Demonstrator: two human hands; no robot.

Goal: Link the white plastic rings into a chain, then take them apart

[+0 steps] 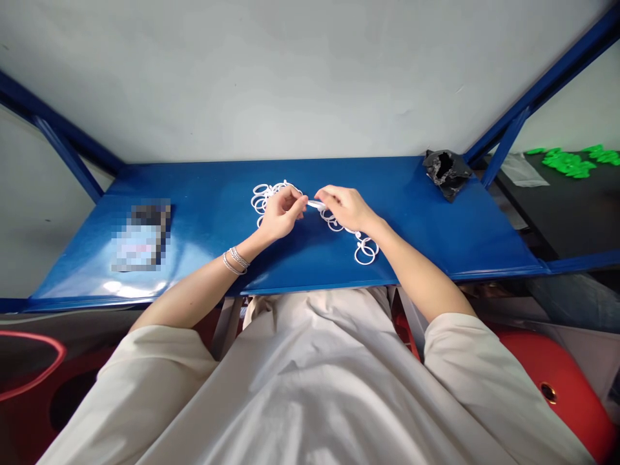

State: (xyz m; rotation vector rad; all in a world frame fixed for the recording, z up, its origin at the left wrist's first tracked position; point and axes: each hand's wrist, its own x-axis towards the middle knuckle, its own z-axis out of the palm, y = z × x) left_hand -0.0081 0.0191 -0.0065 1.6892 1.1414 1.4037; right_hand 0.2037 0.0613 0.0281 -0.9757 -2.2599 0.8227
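Between my two hands is a white plastic ring [314,204], seen nearly edge-on above the blue table. My left hand [285,210] pinches its left end between thumb and fingers. On the other end, my right hand [343,205] is closed, with fingers bent over the ring. Several white rings [260,201] with small knobs lie in a pile behind and beside my left hand, partly hidden by it. More white rings [365,250] lie in a loose row under and to the near side of my right hand and wrist.
The blue table [213,194] has a raised blue frame and a pale wall behind it. A crumpled black plastic bag [448,173] stands at the back right. At left lies a blurred-out flat object [142,236]. Green pieces [569,161] rest on a dark table at right.
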